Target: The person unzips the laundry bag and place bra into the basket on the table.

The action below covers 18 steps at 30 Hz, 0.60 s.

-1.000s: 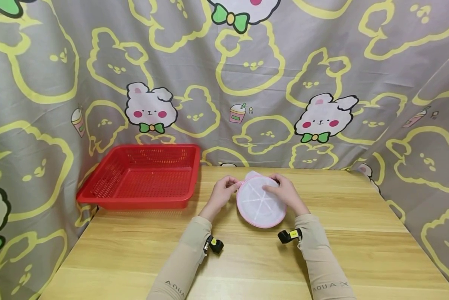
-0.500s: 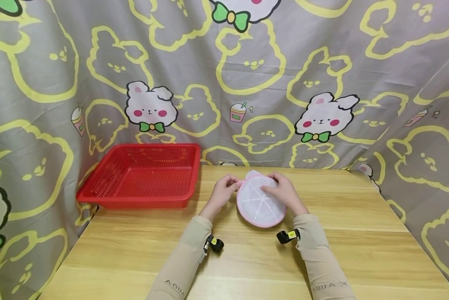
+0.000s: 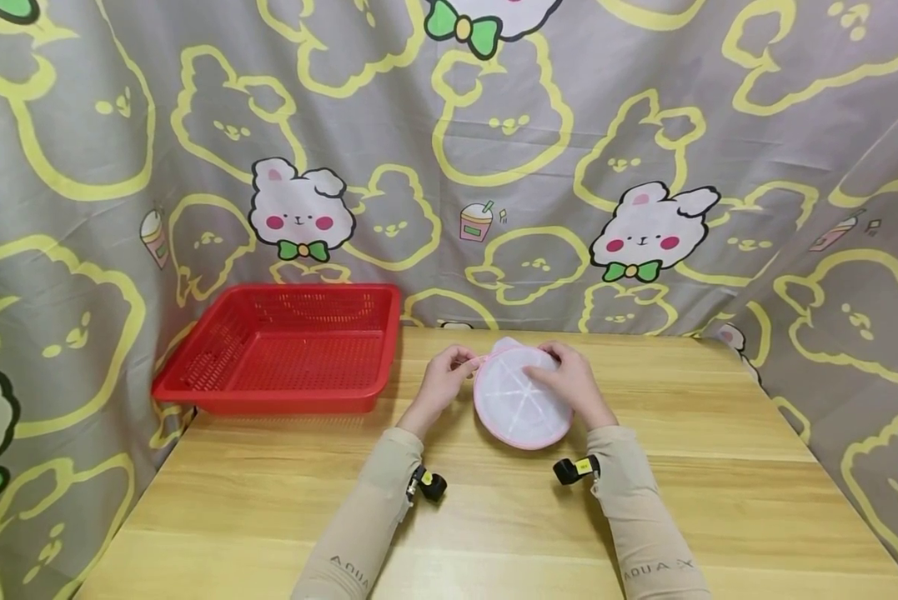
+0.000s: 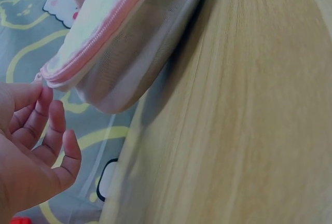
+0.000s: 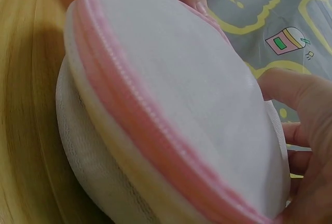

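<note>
A round white mesh laundry bag [image 3: 519,408] with a pink zipper round its rim is tilted up over the table between both hands. At its upper left edge, the left hand [image 3: 446,379] pinches the small pink zipper pull [image 4: 38,77] between thumb and fingertip, its other fingers loosely curled. The right hand [image 3: 571,387] grips the upper right side of the bag, thumb on the pale top face and fingers behind. In the right wrist view, the pink zipper band [image 5: 140,115] runs along the rim and looks zipped there. The bag's inside is hidden.
A red perforated plastic basket [image 3: 283,404] stands at the back left of the wooden table [image 3: 681,508], with nothing visible in it. A grey curtain [image 3: 411,108] with cartoon prints hangs behind and along both sides.
The head view has tipped slightly downward. Both hands keep their hold on the bag and zipper pull, with hardly any visible movement.
</note>
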Each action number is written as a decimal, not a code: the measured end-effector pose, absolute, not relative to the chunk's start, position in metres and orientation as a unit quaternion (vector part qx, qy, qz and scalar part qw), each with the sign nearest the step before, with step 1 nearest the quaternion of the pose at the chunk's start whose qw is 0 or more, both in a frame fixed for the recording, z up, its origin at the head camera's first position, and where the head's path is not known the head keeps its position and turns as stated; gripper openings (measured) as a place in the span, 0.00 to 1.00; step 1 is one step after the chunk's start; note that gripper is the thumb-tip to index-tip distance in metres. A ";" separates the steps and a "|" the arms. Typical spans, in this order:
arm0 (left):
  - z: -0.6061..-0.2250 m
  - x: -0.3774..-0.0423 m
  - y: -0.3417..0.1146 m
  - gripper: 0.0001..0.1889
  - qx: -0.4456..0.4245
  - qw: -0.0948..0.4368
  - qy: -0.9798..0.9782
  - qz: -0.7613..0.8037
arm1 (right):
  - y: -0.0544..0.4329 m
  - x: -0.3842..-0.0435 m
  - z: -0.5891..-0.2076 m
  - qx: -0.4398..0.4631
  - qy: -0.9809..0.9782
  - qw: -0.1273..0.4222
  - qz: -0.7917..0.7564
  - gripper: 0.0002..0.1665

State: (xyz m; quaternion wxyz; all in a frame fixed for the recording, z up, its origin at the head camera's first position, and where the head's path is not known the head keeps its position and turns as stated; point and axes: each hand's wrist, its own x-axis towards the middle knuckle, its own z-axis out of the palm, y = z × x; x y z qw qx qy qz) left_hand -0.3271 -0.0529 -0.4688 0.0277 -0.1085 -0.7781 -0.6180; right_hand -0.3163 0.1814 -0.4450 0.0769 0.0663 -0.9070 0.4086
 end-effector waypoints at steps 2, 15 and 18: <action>-0.468 -0.328 -0.053 0.10 -0.110 0.032 -0.781 -0.614 | 0.181 -0.316 -0.444 0.064 -0.906 0.081 0.411 0.28; -0.468 -0.329 -0.055 0.08 -0.116 0.055 -0.789 -0.601 | 0.183 -0.318 -0.446 0.012 -0.899 0.089 0.428 0.26; -0.468 -0.329 -0.055 0.08 -0.118 0.060 -0.789 -0.599 | 0.183 -0.317 -0.445 0.005 -0.897 0.086 0.434 0.27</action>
